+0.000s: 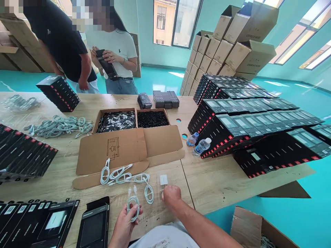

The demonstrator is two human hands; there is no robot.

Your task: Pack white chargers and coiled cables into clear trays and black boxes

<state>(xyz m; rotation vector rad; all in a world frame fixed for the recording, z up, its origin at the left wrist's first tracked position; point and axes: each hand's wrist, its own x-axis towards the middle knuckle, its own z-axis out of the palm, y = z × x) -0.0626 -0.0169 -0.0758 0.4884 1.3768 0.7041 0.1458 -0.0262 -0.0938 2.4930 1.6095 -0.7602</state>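
Note:
My left hand (pixel 128 217) is closed around a coiled white cable (pixel 133 206), its two plug ends pointing up and away from me. To the right, my right hand (pixel 172 195) is curled at the near end of a clear plastic tray (pixel 160 188), and its fingertips are partly hidden. A white charger (pixel 163 179) with metal prongs lies in that tray. Several more white cables (pixel 126 176) rest between my hands and an unfolded cardboard flap (pixel 111 151). An opened black box (pixel 93 224) lies left of my left hand.
Black boxes stand in rows at left (pixel 24 151) and stacks at right (pixel 232 124). Two water bottles (pixel 201 147) stand beside the right stacks. Beyond the flap, a carton (pixel 136 119) holds small black items. A co-worker (pixel 113 48) holds a black box; another person (pixel 62 41) stands alongside.

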